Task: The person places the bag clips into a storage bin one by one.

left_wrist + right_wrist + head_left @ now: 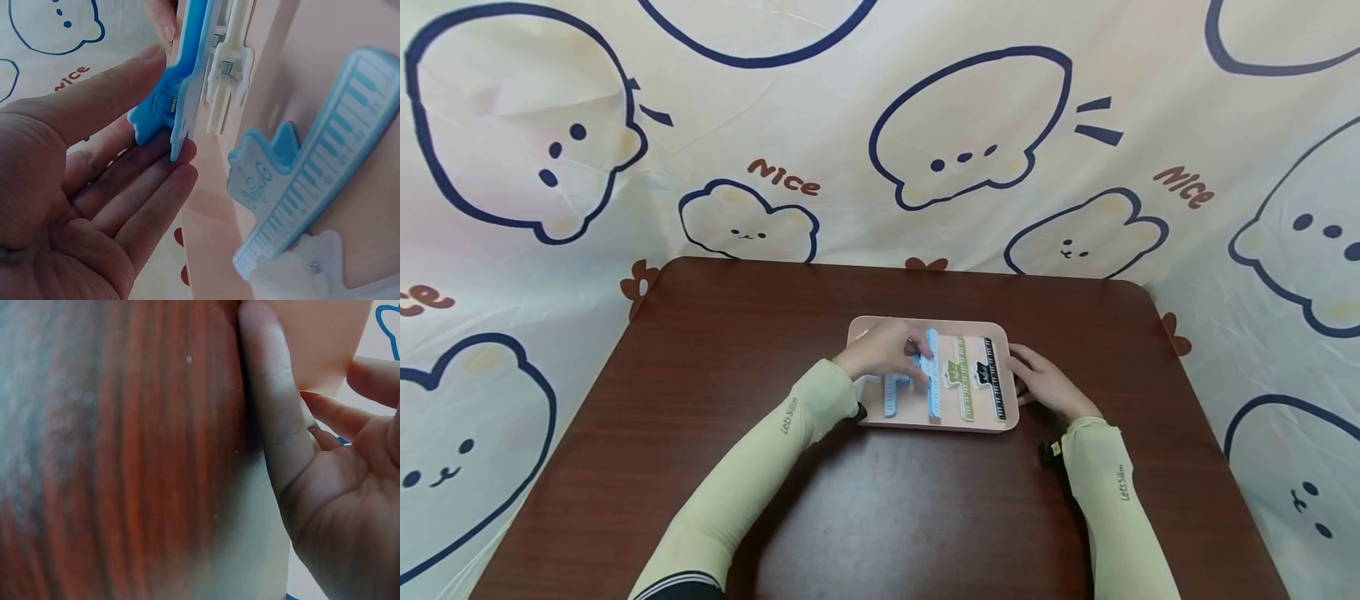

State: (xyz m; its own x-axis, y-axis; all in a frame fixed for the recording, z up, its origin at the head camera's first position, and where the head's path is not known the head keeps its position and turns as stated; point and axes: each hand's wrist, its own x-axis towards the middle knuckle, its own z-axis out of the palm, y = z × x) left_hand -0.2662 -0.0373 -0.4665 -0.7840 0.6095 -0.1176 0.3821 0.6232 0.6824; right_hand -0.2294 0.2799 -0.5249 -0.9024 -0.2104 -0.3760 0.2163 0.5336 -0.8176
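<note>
A pink tray (940,428) holds several clips printed with piano keys. My left hand (887,348) is over the tray, its thumb and fingertips around the handle of an upright blue clip (934,396). In the left wrist view, those fingers are loosely extended beside the blue clip's handle (147,119). Another light blue clip (322,147) lies left of it, next to a white clip (290,275). To the right are a green clip (966,383) and a black clip (993,387). My right hand (1048,383) rests against the tray's right edge, fingers extended.
The tray lies on a dark brown wooden table (910,517), toward its far side. A pale cloth (850,125) with cartoon drawings hangs behind and beside the table. A black strap (1049,454) shows at the right wrist.
</note>
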